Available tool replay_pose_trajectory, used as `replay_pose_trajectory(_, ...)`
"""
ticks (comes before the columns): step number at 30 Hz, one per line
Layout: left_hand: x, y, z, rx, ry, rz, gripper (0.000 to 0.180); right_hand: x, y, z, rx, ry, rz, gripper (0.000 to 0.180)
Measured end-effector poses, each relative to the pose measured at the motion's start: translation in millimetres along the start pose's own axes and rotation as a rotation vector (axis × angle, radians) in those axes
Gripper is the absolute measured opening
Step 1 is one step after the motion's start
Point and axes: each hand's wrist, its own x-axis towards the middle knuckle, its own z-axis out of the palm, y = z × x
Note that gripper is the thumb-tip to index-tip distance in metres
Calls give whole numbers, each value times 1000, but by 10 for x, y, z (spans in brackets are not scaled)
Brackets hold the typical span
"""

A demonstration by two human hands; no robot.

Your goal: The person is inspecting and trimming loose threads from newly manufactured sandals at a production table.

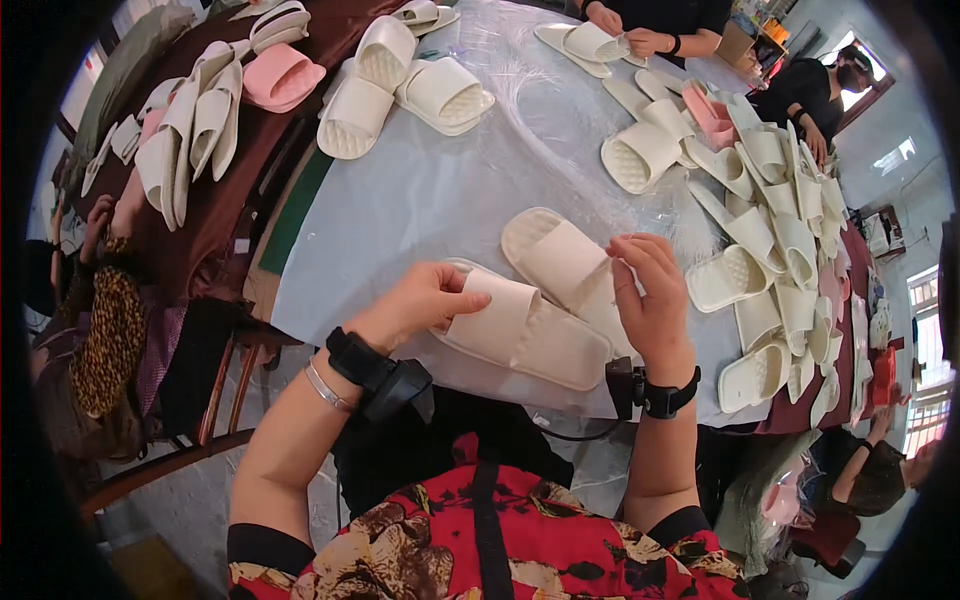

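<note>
Two cream slide slippers at the fingers: left hand (442, 298) has thumb on the strap of the near slipper (570, 350), fingers curled at its side edge, gripping; right hand (652, 288) has thumb and index tips close together by the far slipper (560, 260), can't tell if they pinch anything. Near slipper lies slantwise between the hands, far slipper just beyond, both on the pale tabletop (365, 230). Silver bangle (326, 387) behind left fingers. Right of right fingers: heap of cream slides (785, 240), pink slide (708, 115) among them. Ahead-left of left fingers: cream slide cluster (358, 118). Ahead of both hands: clear plastic film (540, 115), then co-worker's hands (650, 42) at another cream slide (590, 42).
</note>
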Motion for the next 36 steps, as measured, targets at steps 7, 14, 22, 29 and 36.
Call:
replay_pose_trajectory(7, -28, -7, -43, -19, 45, -9, 32, -134, -35, 179, -14, -184, 33, 22)
replay_pose_trajectory(14, -134, -46, -11, -55, 254, 62, 28, -117, -16, 135, -49, -136, 31, 24)
replay_pose_trajectory(22, -184, -106, -85, 105, 241, 198, 20, 156, -73, 220, 14, -119, -59, 23)
replay_pose_trajectory(29, -222, -138, -261, 84, 264, 287, 8, 284, -119, 464, 140, -115, -64, 15)
replay_pose_trajectory(36, -51, 114, -229, 412, 585, 627, 7, 275, -50, 702, 172, -218, 25, 9)
